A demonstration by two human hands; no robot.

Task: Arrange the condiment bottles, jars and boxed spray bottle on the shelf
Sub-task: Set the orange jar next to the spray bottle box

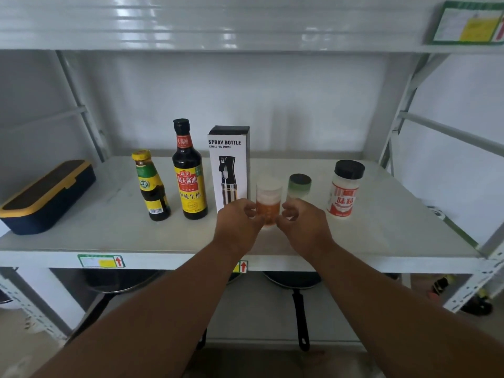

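Note:
On the white shelf (109,230) stand, from left to right, a small dark sauce bottle with a yellow cap (151,186), a tall soy sauce bottle (189,170), a white boxed spray bottle (229,165), a clear jar with orange contents (268,199), a jar with a dark green lid (299,186) and a white seasoning jar with a black lid (344,189). My left hand (240,221) and my right hand (301,222) flank the orange jar, fingers curled at its lower sides. The jar stands upright on the shelf. Whether the fingers press it is unclear.
A navy box with a yellow rim (46,196) lies at the shelf's left end. Another shelf board (218,25) hangs overhead. Metal uprights (395,132) frame both sides. Below, a black pan handle (301,320) and round pans rest on the lower level.

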